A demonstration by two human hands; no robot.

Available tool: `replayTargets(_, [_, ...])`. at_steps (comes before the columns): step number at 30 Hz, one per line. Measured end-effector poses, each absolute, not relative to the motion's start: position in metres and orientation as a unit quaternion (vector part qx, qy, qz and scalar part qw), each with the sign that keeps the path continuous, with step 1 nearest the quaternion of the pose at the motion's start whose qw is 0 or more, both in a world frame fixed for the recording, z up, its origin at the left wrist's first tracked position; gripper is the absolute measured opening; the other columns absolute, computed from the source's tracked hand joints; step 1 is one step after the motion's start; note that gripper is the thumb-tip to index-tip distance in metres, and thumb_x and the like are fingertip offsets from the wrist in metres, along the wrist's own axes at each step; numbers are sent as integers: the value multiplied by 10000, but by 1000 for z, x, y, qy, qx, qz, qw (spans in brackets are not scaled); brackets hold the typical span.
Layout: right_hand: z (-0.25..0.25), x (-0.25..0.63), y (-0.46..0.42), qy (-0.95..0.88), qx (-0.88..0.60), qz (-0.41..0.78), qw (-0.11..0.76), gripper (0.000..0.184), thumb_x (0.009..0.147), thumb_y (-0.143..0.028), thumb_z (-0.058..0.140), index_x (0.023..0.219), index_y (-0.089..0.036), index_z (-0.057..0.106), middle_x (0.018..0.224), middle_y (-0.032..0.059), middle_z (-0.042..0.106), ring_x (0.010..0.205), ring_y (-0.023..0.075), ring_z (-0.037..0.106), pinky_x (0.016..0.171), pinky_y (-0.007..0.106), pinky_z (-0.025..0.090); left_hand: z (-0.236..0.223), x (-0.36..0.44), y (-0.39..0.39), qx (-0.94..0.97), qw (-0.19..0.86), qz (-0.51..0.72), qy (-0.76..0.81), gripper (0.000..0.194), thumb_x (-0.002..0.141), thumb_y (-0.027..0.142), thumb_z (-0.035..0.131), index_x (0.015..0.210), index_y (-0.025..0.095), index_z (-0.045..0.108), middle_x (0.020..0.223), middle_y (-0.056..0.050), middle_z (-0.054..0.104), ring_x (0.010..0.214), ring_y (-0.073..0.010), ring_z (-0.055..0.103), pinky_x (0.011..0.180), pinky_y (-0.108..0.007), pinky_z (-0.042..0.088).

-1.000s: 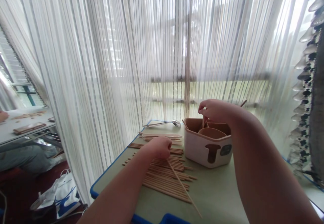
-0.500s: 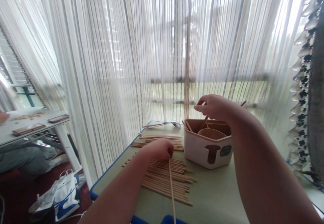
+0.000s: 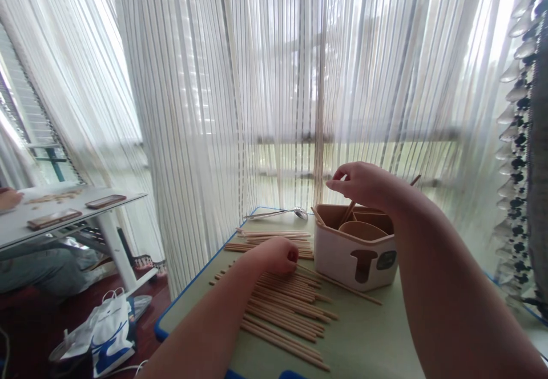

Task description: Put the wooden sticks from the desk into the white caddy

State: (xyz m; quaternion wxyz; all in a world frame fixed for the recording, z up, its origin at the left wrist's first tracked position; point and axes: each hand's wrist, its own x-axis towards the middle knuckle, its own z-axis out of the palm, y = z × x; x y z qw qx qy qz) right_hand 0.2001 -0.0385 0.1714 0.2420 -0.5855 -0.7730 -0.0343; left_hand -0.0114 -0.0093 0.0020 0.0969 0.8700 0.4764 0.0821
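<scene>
Head view: the person's 2 bare arms reach over a pale green counter (image 3: 377, 339) with a blue edge, set against sheer striped curtains (image 3: 240, 82).
Change, stick: the single stick (image 3: 342, 283) in the left hand's pinch pointed toward the camera half a second ago; it now lies low across the pile with its far tip toward the caddy's base.
Change, right hand: it hovers over the caddy as before, having barely shifted, with the same slanted stick under it.
Meaning: judged from this, 1 stick is being drawn out of the pile on the way to the caddy, where others already stand.
Left hand (image 3: 274, 256): curled closed, fingertips pinching the near end of that stick, resting on the pile.
Right hand (image 3: 363, 184): fingers loosely bent, thumb and forefinger close together above the caddy; whether they grip the slanted stick (image 3: 347, 213) below, I cannot tell.
Pile of sticks (image 3: 282, 310): many thin, straight, light-wood rods, matte, lying roughly parallel left of the caddy.
Caddy (image 3: 355, 253): smooth white plastic tub with rounded corners, tan rim and inner compartments, a brown mushroom-shaped mark on its front.
Spoon (image 3: 278, 213): shiny metal, lying at the far edge of the counter.
</scene>
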Motion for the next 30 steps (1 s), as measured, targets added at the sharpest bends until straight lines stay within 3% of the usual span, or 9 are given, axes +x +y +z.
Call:
replayTargets(16, [168,193,-40,-770,-580,-49,260,378,724,-522,463,794,-193,635,689,55,619,569,149,516,470,253,334,-2,-7,1,817,37,179,546,241,690,222,426,697,166,660,657,-15,620,609,-115,469,568,-207,328])
replayTargets(22, [167,191,-38,-778,-571,-65,254,383,724,-529,455,797,-199,636,716,60,628,594,157,521,485,260,332,4,-12,4,782,30,330,529,246,646,177,375,532,148,591,482,8,487,531,-104,405,532,-214,294])
replayTargets(30, [169,180,-46,-807,-549,-4,217,397,722,-537,480,851,-200,645,747,59,647,587,149,548,512,263,360,10,-20,2,666,67,520,531,227,660,176,354,447,172,433,426,28,424,499,-100,426,525,-211,330])
